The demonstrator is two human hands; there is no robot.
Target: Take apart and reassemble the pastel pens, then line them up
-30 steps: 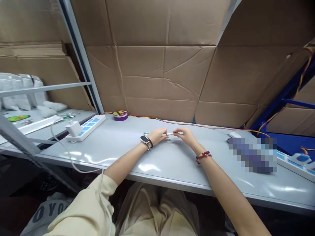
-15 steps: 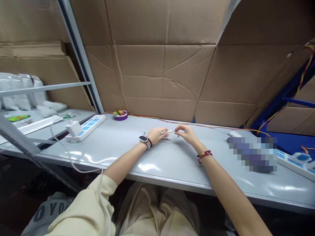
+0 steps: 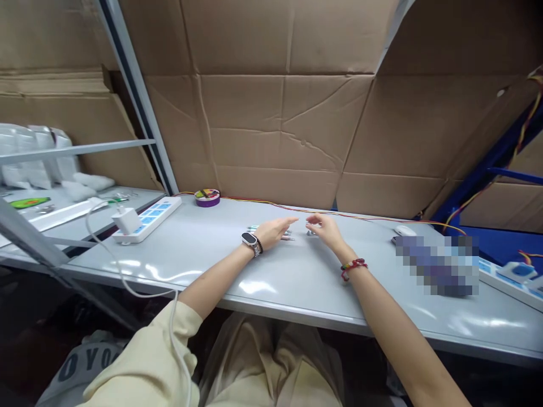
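Note:
My left hand (image 3: 272, 230), with a watch on its wrist, lies low over the tabletop with its fingers stretched to the right. Several slim pens (image 3: 287, 237) lie under and beside it, partly hidden by the palm. One pen's green end (image 3: 253, 228) shows left of the knuckles. A short gap away, my right hand (image 3: 326, 228) is curled, its thumb and forefinger brought near each other. Whatever they pinch is too small to make out. Small light-coloured pieces (image 3: 311, 231) rest on the table just beneath those fingers.
A round purple tub (image 3: 207, 198) and a white power strip (image 3: 148, 220) with a charger (image 3: 126, 221) stand left. To the right are a white mouse (image 3: 405, 231), a blurred-out item (image 3: 436, 265) and another power strip (image 3: 509, 282). Cardboard (image 3: 280, 135) walls the back.
The white pen between my hands has left the left fingers, which have straightened out. My right hand has shifted slightly right, away from the left.

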